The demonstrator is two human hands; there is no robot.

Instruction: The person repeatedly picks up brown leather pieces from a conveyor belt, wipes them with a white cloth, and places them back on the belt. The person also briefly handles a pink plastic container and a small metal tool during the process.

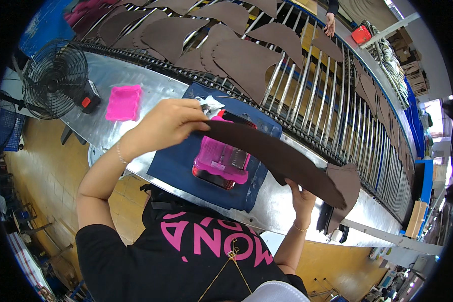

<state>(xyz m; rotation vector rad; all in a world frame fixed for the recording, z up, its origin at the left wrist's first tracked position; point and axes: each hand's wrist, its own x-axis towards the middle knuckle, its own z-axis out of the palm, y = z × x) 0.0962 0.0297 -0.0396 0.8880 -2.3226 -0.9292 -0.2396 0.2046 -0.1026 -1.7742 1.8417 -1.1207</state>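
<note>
A long, curved dark brown leather-like piece [272, 151] is held up over the bench between my two hands. My left hand [176, 121] pinches its left end between thumb and fingers. Near its right end, my right hand [302, 199] grips the lower edge, with some fingers hidden behind it. Under the piece, a pink scalloped tray [211, 156] rests on a red-and-black base, partly covered from view. Both stand on a dark blue mat [171, 171]. Beside my right hand, more brown pieces [350, 183] lie at the bench edge.
Beyond the bench, a conveyor of metal bars [332, 95] carries several brown pieces [241, 60]. Another person's hand [329, 24] reaches over its far side. At left are a second pink tray [123, 103] and a black fan [55, 80]. Crumpled white paper [211, 104] lies by the mat.
</note>
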